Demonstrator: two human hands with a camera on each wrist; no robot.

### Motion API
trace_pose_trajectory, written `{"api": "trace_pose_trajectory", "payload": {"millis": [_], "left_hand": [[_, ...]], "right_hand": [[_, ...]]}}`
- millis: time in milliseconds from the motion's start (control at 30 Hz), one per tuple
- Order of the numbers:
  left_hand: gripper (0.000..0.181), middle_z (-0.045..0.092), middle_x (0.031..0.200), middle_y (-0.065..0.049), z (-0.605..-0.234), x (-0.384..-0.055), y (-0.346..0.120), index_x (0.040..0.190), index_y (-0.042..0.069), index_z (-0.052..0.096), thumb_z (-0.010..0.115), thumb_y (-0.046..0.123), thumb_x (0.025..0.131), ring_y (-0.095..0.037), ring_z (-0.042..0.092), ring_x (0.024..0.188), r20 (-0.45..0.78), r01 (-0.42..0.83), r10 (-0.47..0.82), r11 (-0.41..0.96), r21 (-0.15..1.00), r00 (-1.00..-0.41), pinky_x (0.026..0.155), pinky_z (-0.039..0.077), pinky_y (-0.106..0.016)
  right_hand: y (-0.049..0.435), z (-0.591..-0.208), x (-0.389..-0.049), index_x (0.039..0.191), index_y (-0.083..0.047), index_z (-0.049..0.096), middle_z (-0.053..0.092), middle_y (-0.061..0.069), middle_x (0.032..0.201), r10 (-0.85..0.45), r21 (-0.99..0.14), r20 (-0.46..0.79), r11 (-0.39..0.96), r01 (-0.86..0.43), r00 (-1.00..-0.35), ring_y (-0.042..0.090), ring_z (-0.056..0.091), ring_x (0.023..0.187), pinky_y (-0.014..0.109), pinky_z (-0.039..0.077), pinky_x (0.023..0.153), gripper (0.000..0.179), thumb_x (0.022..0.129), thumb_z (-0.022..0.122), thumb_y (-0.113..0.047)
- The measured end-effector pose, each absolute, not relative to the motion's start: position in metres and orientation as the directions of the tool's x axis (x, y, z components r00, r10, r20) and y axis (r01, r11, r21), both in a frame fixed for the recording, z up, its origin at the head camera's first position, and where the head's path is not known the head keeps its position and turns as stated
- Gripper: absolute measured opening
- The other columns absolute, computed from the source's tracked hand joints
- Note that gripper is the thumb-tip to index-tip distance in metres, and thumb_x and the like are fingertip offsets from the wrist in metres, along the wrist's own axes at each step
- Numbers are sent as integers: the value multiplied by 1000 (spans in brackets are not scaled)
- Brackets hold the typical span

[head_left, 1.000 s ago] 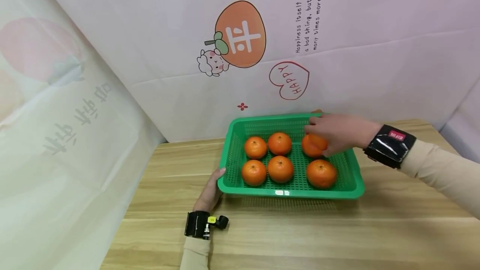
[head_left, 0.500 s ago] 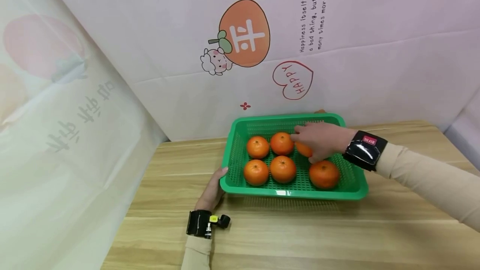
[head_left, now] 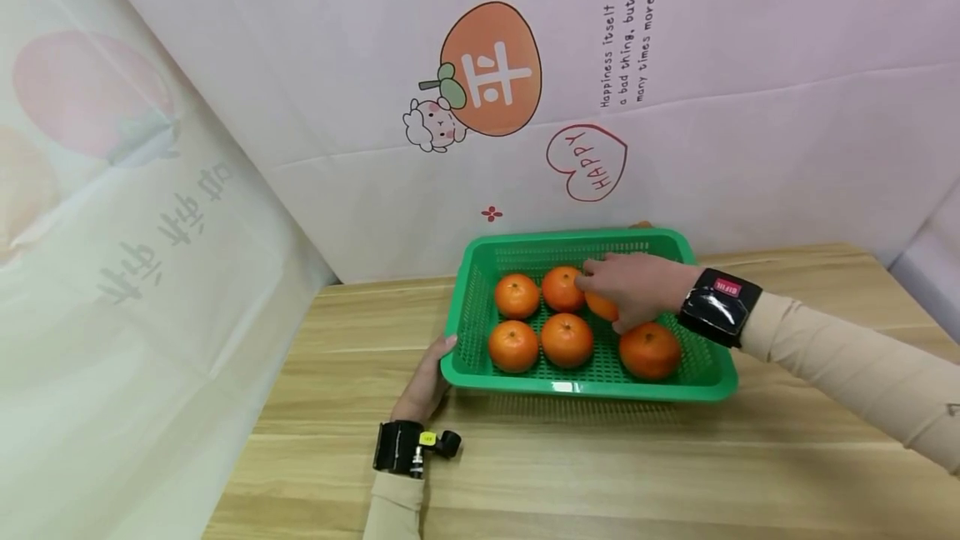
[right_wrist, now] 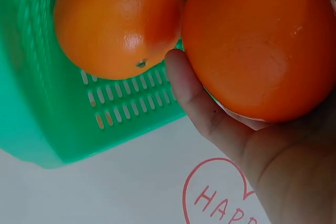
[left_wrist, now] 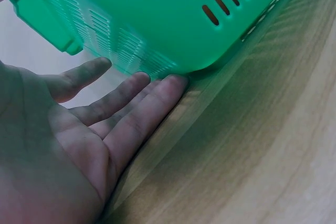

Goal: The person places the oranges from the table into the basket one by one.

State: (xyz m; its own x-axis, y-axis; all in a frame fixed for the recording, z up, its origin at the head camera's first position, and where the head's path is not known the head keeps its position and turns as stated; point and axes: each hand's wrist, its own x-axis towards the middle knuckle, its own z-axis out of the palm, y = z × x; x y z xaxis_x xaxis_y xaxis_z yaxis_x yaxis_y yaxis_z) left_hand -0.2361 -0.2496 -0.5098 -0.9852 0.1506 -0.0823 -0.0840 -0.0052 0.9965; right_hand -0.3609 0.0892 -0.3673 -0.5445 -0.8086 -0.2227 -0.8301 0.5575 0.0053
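Observation:
A green plastic basket [head_left: 588,391] with slotted walls stands on the wooden table, several oranges inside it. My right hand [head_left: 637,283] reaches in over the right side and grips one orange [head_left: 600,305], mostly covered by the hand in the head view. In the right wrist view, fingers curl round that held orange [right_wrist: 262,40], close beside another orange [right_wrist: 115,24]. My left hand [head_left: 423,382] is at the basket's front left corner, thumb on the rim. Seen from the left wrist, its fingers [left_wrist: 139,121] extend fairly straight, tips against the basket's lower wall.
The front row holds a left orange [head_left: 513,347], a middle orange [head_left: 567,340] and, across a gap, a right orange [head_left: 650,351]. Behind sit an orange [head_left: 517,297] and an orange [head_left: 563,288]. A printed cloth [head_left: 360,215] hangs behind the table [head_left: 600,473].
My right hand has moved left inside the basket with its orange, closer to the middle oranges. The left hand stays at the corner. The view has shifted slightly.

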Motion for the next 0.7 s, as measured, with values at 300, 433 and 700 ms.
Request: {"api": "trace_pose_trajectory", "payload": {"millis": [300,433,700], "left_hand": [[70,43,163,-12,-511,-235,-249,165,19,33,37,51,102,-18,45,140,-94,-95,141,-4,995,-986,126,19,-54],[69,46,160,-15,-511,-235,-249,164,19,34,35,50,103,-17,47,136,-86,-86,146,2,996,-986,123,23,-48],[67,39,165,-13,-511,-238,-250,165,18,31,34,47,105,-21,40,143,-75,-77,161,-11,997,-984,126,15,-53]], "right_hand": [[83,-381,-359,147,-7,58,57,25,149,-815,-1,-230,546,-837,-532,46,62,126,58,56,96,79,77,91,-22],[78,-388,-358,146,-9,58,61,20,142,-816,13,-260,531,-847,-516,45,63,121,55,58,89,77,78,91,-23],[71,-401,-356,145,-9,60,65,16,133,-802,11,-300,538,-843,-516,39,65,117,56,56,96,76,77,92,-22]]}}
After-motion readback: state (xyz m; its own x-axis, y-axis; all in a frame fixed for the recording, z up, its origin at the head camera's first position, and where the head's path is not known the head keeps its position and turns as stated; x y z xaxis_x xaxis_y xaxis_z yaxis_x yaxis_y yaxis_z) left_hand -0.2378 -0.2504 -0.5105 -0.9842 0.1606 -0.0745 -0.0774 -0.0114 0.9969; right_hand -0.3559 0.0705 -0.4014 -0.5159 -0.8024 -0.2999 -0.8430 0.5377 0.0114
